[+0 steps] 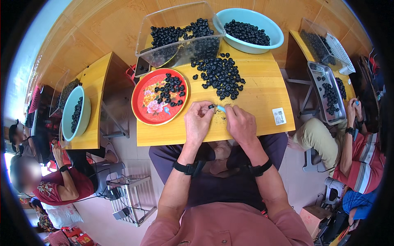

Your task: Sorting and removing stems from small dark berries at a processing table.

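Observation:
My left hand (198, 122) pinches a small black ring-shaped part (211, 106) above the near half of the yellow table. Close beside it, my right hand (241, 123) grips a small tool with a light blue handle (221, 108), its end pointing at the part. The tool's tip is too small to make out. Dark crumbs lie on the wood under the hands. Beyond them spreads a loose pile of black ring-shaped parts (223, 78). Left of my hands, a red flowered tray (143, 114) with a gold rim holds several more such parts.
At the table's back stand a clear plastic bin (143, 30) and a light blue basin (278, 41), both holding black parts. A white label (279, 117) lies at the right. People sit at neighbouring tables on both sides. A metal rack (133, 197) stands on the floor, lower left.

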A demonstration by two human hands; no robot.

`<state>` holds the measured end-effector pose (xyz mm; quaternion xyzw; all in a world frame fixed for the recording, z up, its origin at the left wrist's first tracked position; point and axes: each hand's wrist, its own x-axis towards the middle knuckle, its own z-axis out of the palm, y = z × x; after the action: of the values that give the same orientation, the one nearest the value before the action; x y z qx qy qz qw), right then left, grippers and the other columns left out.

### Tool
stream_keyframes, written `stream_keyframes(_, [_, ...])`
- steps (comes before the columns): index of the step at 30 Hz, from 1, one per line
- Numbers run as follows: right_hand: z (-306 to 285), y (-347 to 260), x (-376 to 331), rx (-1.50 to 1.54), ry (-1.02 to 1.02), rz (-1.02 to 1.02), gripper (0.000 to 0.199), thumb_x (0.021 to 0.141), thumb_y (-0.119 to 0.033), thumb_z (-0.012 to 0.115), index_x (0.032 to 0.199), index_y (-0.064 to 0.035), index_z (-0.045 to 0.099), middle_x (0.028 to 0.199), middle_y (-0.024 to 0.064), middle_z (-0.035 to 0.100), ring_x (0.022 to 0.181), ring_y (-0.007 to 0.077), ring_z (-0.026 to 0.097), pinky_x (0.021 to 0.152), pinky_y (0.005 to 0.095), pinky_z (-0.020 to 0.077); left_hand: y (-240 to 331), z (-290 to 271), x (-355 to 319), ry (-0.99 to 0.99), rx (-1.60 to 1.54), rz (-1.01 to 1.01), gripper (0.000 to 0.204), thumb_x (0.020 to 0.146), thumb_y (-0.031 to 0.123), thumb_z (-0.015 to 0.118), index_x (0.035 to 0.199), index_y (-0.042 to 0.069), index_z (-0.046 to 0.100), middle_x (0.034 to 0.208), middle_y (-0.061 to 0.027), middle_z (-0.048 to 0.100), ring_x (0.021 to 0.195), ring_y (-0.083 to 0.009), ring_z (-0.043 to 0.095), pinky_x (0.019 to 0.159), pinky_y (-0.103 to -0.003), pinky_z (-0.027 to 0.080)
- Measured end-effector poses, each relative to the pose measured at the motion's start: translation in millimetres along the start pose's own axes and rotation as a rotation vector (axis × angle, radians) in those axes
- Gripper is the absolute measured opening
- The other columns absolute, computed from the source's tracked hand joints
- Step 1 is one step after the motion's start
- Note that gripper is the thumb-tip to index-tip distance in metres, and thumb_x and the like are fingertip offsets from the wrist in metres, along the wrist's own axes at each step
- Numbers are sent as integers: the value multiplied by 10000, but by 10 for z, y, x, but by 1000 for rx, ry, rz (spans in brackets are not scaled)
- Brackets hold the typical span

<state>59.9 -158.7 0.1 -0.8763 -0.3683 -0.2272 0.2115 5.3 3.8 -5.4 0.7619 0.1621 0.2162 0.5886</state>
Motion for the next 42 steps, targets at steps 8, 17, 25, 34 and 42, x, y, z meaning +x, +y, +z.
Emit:
stream_keyframes(8, [-20, -24, 8, 27, -9, -28, 163, 880, -78, 652, 1040, -65, 683, 756, 73, 592, 665, 234, 671, 566, 383, 546, -38, 20, -5, 8, -116, -19, 326, 880, -61, 769, 1197, -26, 699, 971, -67, 721, 825, -101, 676, 763, -252, 566])
stream_keyframes(17, [-7, -12, 7, 90, -17, -7, 170, 873, -71, 650, 1038, -55, 686, 776, 83, 606, 687, 251, 683, 586, 391, 555, -45, 11, -2, -29, -167, -28, 322, 885, -70, 765, 1188, -28, 664, 982, -66, 716, 867, -106, 678, 800, -252, 564])
stream_keyframes(25, [15, 13, 4, -37, -34, 96, 172, 868, -78, 648, 1039, -66, 665, 791, 85, 612, 689, 262, 688, 577, 402, 555, -46, -41, -13, -29, -355, -71, 295, 913, -49, 767, 1180, -18, 646, 1015, -50, 694, 922, -96, 678, 847, -241, 563])
stream_keyframes(34, [3, -10, 20, -65, -40, 77, 153, 876, -78, 644, 1028, -62, 655, 776, 86, 598, 684, 258, 686, 575, 396, 553, -43, -44, 11, -16, -217, 22, 211, 934, -56, 740, 1143, -30, 720, 1053, -48, 668, 927, -107, 694, 851, -240, 567])
stream_keyframes(42, [1, -5, 5, -35, -28, 85, 159, 877, -67, 638, 1035, -62, 659, 774, 93, 600, 684, 270, 686, 580, 405, 555, -51, -89, -20, -53, -36, 151, 182, 911, -47, 771, 1088, -32, 735, 1047, -43, 667, 865, -95, 658, 797, -236, 551])
